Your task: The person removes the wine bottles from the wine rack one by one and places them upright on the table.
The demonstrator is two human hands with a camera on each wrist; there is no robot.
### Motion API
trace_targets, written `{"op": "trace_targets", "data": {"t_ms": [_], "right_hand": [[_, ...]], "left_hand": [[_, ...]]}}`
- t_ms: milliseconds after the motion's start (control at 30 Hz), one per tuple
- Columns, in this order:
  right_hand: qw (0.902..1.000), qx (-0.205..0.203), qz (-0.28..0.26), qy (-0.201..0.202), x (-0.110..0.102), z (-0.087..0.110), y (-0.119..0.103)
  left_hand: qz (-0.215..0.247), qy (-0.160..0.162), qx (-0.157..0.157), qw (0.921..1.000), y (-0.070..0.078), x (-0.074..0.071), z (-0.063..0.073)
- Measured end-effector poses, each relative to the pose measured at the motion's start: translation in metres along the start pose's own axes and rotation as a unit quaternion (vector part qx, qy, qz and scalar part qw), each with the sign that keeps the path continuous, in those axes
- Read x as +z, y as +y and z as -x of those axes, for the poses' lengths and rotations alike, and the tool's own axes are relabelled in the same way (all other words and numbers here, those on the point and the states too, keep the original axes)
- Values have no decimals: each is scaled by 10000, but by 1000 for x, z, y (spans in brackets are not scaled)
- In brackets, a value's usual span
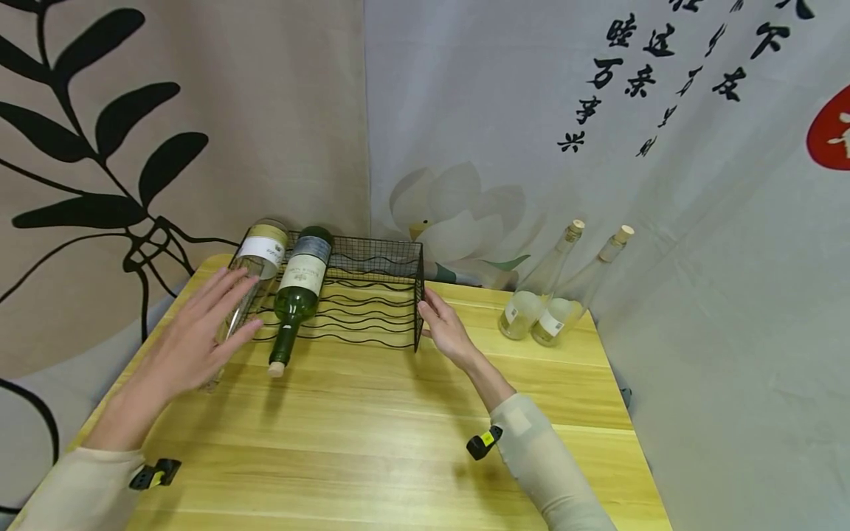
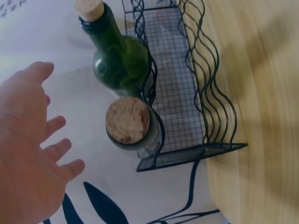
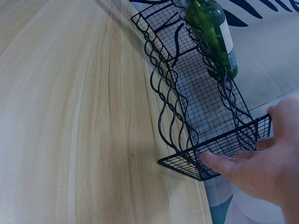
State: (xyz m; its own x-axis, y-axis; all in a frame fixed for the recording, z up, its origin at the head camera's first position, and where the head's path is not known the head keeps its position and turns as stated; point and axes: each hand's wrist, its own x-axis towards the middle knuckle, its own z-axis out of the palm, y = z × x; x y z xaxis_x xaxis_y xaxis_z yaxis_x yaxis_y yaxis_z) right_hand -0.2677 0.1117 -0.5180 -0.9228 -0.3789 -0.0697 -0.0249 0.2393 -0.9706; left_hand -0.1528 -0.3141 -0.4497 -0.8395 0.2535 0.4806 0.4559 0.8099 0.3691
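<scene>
Black wire forms the rack, which sits near the back of the table with a green bottle and a clear bottle lying side by side at its left end, corked necks towards the person. The left hand is beside the clear bottle, its fingers apart and nothing held; the left wrist view shows a gap between them. The right hand rests against the rack's right end panel, fingers extended rather than curled round it.

The rack looks stiff but light, so it would probably slide or tip if pushed; steadying it by an end panel seems sensible. Both bottles look like glass: rigid, smooth, likely slippery and breakable if knocked together. Whether the green one is full cannot be told, so allow for weight at its broad end. The body, around the label, should give the surest hold, with the neck as a second guide; the corks are poor handles. Two more clear bottles stand upright, well apart from the rack, on the right.
</scene>
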Motion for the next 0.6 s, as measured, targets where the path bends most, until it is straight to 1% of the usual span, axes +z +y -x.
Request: {"op": "trace_targets", "data": {"t_ms": [100, 300, 600], "right_hand": [[10000, 18, -10, 2, 0, 0, 0], [10000, 13, -16, 8, 1, 0, 0], [10000, -10, -12, -6, 0, -1, 1]], "left_hand": [[-214, -17, 172, 9996, 5, 2, 2], [-440, 83, 681, 9967, 13, 7, 5], [-758, 225, 1231, 9892, 17, 11, 5]]}}
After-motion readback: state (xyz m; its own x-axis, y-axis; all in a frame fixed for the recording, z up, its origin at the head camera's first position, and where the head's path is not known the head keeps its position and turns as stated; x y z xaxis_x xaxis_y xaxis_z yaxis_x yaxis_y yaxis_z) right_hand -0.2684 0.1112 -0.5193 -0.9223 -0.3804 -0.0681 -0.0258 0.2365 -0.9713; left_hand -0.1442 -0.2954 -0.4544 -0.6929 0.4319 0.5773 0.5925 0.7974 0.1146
